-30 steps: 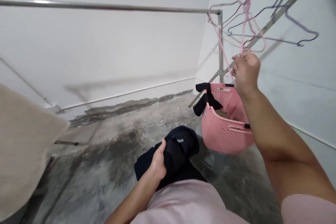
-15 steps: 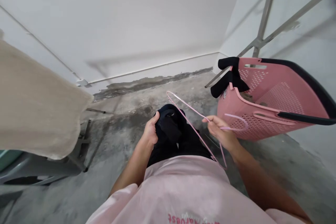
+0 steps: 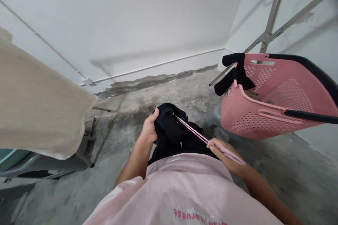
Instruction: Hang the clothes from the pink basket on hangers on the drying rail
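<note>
A bunched dark garment (image 3: 169,126), navy to black, hangs from my left hand (image 3: 150,126), whose thumb presses on its left edge. Its exact kind cannot be made out. My right hand (image 3: 224,154) is closed around a thin pink clothes hanger (image 3: 194,132), seen almost edge-on. The far tip of the hanger meets the opening in the garment's folds, and its hook end lies back over my right wrist. My left fingers are hidden behind the cloth.
At the right stands a pink laundry basket (image 3: 264,119) with black handles and a black cloth (image 3: 235,74) over its rim. Metal rack bars (image 3: 274,10) rise behind it. A beige cloth (image 3: 44,102) hangs at the left above a grey tub-like object (image 3: 52,168).
My right hand has turned the hanger edge-on and lowered it, bringing its tip to the garment. My left hand has kept its hold. The view has shifted slightly.
</note>
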Demonstrator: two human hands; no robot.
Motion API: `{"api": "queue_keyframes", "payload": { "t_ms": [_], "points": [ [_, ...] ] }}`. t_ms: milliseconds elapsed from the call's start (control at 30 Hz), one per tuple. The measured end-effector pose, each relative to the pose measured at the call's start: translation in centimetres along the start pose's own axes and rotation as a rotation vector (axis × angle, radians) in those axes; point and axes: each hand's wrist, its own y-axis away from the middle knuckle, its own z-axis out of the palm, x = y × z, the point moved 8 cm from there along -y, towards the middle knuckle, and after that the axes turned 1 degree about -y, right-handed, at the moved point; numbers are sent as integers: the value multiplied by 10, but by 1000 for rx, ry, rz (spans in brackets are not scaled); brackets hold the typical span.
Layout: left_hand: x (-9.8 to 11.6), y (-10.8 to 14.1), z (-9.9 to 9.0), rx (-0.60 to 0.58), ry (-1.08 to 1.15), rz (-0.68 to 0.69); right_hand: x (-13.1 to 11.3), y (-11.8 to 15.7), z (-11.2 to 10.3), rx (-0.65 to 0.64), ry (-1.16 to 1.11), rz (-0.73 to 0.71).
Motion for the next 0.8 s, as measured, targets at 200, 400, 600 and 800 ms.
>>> {"api": "queue_keyframes", "payload": {
  "t_ms": [200, 400, 600, 800],
  "points": [
    [-12, 23, 21, -225, -241, 91, -5, -36, 30, -6, -173, -97],
    [-33, 52, 53, -522, -587, 103, -38, -75, -3, 264, -606, -218],
    [-11, 53, 53, -410, -597, 339, -106, -56, -79, 737, -876, -606],
    [3, 51, 33, -252, -750, 430, -149, -56, -68, 747, -824, -666]
  ]
}}
